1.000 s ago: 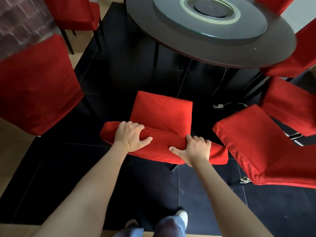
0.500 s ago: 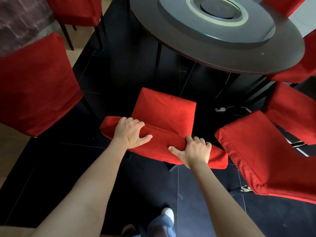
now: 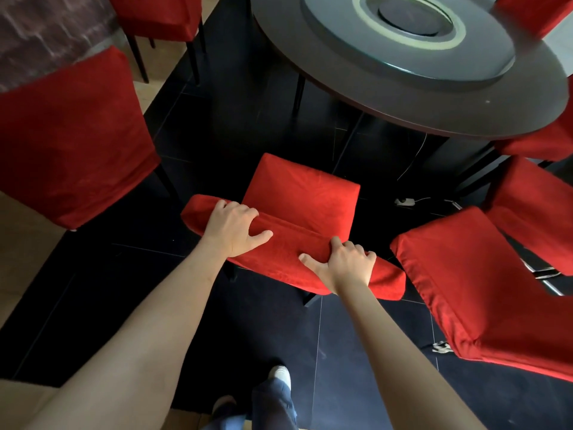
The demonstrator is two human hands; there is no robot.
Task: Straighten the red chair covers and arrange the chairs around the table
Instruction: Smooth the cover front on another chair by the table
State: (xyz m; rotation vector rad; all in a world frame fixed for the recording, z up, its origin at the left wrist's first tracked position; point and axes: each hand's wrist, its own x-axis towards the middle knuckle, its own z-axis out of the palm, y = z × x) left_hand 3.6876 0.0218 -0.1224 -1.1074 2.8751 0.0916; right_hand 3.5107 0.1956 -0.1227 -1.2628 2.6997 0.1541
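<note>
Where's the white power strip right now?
In the head view the white power strip lies on the dark floor under the round table, right of the held chair's seat.

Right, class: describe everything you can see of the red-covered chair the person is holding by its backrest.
The held chair wears a bright red, suede-like fabric cover over seat and backrest, lightly creased. It faces the round dark table, with its seat short of the table edge, on the black tiled floor. Seen from above, its backrest top is a padded roll. The left hand and right hand both grip that top edge, thumbs toward the person. One dark leg shows beneath.
</note>
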